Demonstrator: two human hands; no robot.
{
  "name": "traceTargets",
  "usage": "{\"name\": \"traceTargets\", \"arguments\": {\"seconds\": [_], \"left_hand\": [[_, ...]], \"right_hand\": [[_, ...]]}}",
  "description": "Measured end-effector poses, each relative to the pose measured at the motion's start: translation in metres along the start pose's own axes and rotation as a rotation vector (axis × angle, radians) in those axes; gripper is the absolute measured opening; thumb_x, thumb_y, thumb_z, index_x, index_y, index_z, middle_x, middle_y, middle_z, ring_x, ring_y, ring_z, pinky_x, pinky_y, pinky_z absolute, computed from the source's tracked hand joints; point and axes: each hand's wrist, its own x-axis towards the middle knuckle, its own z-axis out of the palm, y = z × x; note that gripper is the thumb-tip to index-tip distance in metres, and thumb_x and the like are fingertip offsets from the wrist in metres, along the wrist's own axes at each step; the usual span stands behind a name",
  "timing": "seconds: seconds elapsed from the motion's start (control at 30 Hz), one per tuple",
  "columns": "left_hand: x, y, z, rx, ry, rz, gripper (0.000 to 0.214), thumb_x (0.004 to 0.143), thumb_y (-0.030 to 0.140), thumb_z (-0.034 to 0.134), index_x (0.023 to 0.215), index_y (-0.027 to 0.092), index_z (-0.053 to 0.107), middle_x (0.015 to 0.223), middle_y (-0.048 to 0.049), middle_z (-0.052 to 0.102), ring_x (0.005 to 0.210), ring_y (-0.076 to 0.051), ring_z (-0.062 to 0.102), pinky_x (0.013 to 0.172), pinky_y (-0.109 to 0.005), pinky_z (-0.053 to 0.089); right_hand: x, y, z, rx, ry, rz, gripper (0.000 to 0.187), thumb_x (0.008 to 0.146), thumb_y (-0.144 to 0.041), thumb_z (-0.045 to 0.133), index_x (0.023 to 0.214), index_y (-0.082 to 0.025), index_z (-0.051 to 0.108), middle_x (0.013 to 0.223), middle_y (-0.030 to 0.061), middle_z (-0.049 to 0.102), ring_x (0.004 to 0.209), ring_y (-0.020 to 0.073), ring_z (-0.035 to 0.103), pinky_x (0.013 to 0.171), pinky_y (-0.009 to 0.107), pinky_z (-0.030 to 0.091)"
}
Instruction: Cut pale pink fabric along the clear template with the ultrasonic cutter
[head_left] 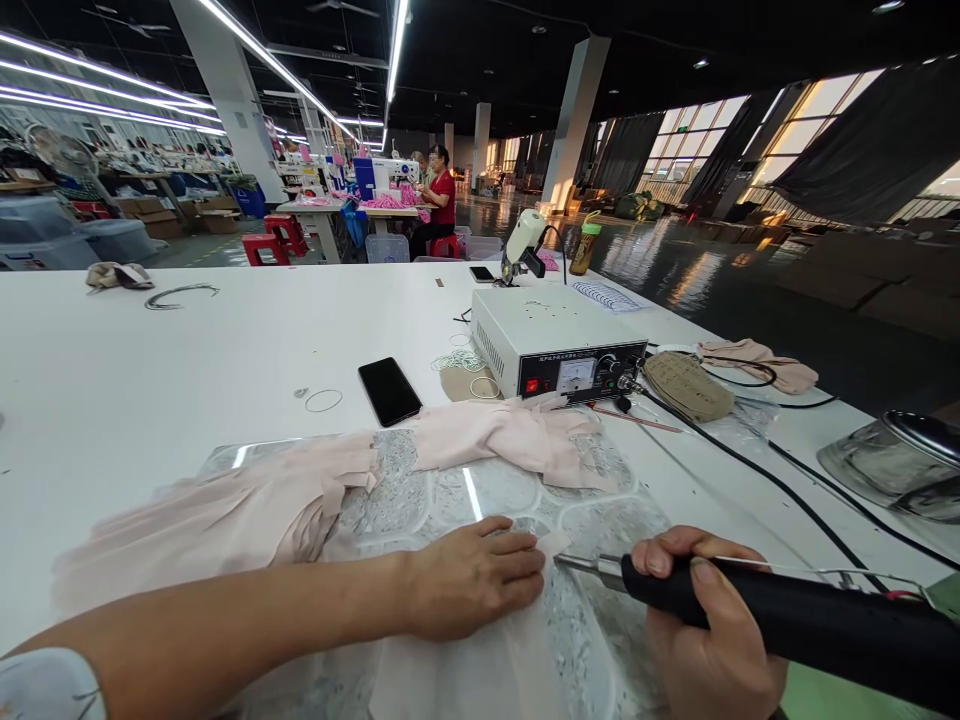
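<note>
My left hand [480, 580] lies flat with its palm down on a strip of thin pale pink fabric [465, 665], fingers side by side. My right hand [716, 640] is wrapped round the thick black handle of an ultrasonic cutter [795, 610]. Its narrow metal tip meets the fabric's edge just right of my left fingertips. Beneath the fabric is a glossy clear mat with a grey stone pattern [390, 500]. A fanned stack of pale pink fabric pieces [247, 510] lies to the left, and a crumpled pile of the same fabric [510, 440] lies farther back.
A white power unit [559, 335] with a dial stands behind the mat; black cables [765, 490] run from it along the right. Also on the table are a black phone [389, 391], a cardboard piece [690, 387] and a glass jar [892, 465]. A person in red [442, 195] sits at a sewing machine beyond.
</note>
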Motion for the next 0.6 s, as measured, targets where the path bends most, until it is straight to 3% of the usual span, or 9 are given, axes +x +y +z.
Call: {"name": "traceTargets", "arguments": {"seconds": [0.2,0.4,0.6], "left_hand": [[-0.001,-0.002,0.003,-0.013,-0.022,0.002,0.024,0.099,0.012,0.043,0.116,0.008,0.059,0.126,-0.0108,0.061,0.118,-0.023,0.053,0.105,-0.038,0.037],[-0.003,-0.003,0.001,-0.022,-0.043,-0.016,0.028,0.098,0.013,0.041,0.121,0.009,0.057,0.130,-0.0107,0.059,0.124,-0.024,0.049,0.108,-0.040,0.035],[-0.014,0.010,-0.006,-0.036,0.025,-0.027,0.032,0.099,0.015,0.036,0.122,0.009,0.057,0.129,-0.0124,0.060,0.124,-0.025,0.050,0.107,-0.041,0.037]], "right_hand": [[0.002,-0.002,0.004,0.038,0.043,0.069,0.012,0.074,-0.025,0.064,0.077,-0.021,0.054,0.076,-0.0017,0.050,0.060,0.0125,0.051,0.056,0.031,0.048],[0.005,-0.005,0.002,0.093,0.082,0.053,0.012,0.072,-0.022,0.064,0.079,-0.022,0.054,0.077,-0.0025,0.050,0.062,0.0117,0.050,0.057,0.029,0.048],[0.009,-0.002,0.006,0.119,0.071,0.043,0.012,0.072,-0.022,0.065,0.079,-0.022,0.055,0.079,-0.0023,0.051,0.062,0.0111,0.051,0.058,0.029,0.049]]}}
